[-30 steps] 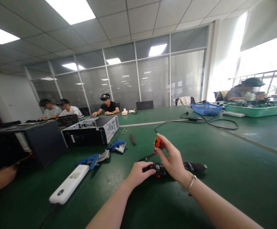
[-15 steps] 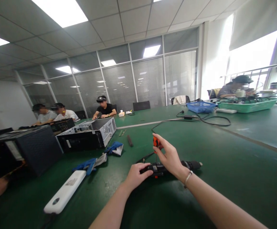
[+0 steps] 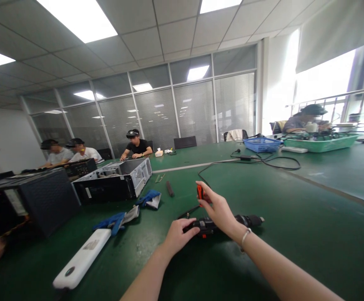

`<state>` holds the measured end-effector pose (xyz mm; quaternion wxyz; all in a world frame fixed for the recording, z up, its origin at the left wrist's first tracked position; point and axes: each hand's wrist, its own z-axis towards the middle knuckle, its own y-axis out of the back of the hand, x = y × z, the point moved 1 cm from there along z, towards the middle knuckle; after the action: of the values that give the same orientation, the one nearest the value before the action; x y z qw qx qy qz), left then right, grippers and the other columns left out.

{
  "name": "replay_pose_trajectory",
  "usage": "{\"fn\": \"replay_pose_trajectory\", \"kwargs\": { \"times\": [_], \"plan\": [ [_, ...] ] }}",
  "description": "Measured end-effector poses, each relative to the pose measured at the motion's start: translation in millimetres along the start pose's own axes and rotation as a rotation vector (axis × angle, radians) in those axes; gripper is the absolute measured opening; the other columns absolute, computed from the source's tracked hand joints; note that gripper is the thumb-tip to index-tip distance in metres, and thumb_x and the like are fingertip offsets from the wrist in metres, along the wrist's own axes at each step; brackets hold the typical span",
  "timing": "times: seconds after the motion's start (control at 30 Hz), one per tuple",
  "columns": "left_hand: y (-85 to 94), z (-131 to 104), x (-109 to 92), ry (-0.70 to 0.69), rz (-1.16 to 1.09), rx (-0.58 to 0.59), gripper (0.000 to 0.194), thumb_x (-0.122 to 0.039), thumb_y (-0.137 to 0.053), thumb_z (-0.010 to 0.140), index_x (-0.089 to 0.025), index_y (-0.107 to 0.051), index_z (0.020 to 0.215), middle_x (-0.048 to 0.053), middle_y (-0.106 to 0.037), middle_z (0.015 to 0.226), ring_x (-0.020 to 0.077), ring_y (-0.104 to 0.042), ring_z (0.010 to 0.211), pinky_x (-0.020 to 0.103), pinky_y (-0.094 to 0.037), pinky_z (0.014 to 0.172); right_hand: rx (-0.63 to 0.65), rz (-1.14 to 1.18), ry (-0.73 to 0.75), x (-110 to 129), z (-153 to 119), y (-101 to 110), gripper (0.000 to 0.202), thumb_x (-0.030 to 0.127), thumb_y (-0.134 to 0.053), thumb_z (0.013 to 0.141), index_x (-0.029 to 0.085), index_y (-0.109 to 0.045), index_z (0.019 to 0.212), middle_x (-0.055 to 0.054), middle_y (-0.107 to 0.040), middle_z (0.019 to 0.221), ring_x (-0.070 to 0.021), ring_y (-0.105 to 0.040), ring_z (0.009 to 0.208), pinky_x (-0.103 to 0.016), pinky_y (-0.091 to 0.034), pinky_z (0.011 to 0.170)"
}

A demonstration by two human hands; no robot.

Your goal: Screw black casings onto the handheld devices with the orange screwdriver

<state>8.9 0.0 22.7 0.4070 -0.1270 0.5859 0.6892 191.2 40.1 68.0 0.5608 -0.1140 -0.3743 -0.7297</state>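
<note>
A black power tool with a long body (image 3: 250,220) lies across the green table in front of me, its metal tip pointing right. My left hand (image 3: 178,235) is closed around the tool's left end, with the thumb on the near side. Above the middle of the body, my right hand (image 3: 220,212) pinches the orange and black handle of a screwdriver (image 3: 200,192), held upright. The screwdriver's lower end is hard to see, so I cannot tell whether it touches the tool. A small orange part shows on the tool's near side.
Left of my hands lie blue-grey gloves (image 3: 116,221) and a white power bank-like block (image 3: 83,259). An open computer case (image 3: 106,188) stands behind them. A dark bar (image 3: 170,189), a cable (image 3: 284,167), a blue basket (image 3: 262,145) and a green basket (image 3: 323,144) are farther off. Several people sit around.
The view has tilted slightly, shifting the scene a little down and left. My right hand still holds the screwdriver, its fingers turned slightly on the handle. My left hand stays on the power tool.
</note>
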Motion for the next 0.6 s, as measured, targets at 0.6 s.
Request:
{"fn": "replay_pose_trajectory", "kwargs": {
  "times": [0.6],
  "plan": [
    [1.0, 1.6, 1.0, -0.004, 0.024, 0.004, 0.041, -0.045, -0.056, 0.088, -0.018, -0.068, 0.117, 0.008, -0.072, 0.109, 0.0253, -0.066, 0.096, 0.030, -0.047, 0.086, -0.044, -0.173, -0.018, -2.4, -3.4, 1.7, 0.061, 0.020, -0.054, 0.084, 0.030, -0.037, 0.142, -0.002, -0.059, 0.090, -0.0179, -0.059, 0.075, -0.031, -0.052, 0.072]
  ]
}}
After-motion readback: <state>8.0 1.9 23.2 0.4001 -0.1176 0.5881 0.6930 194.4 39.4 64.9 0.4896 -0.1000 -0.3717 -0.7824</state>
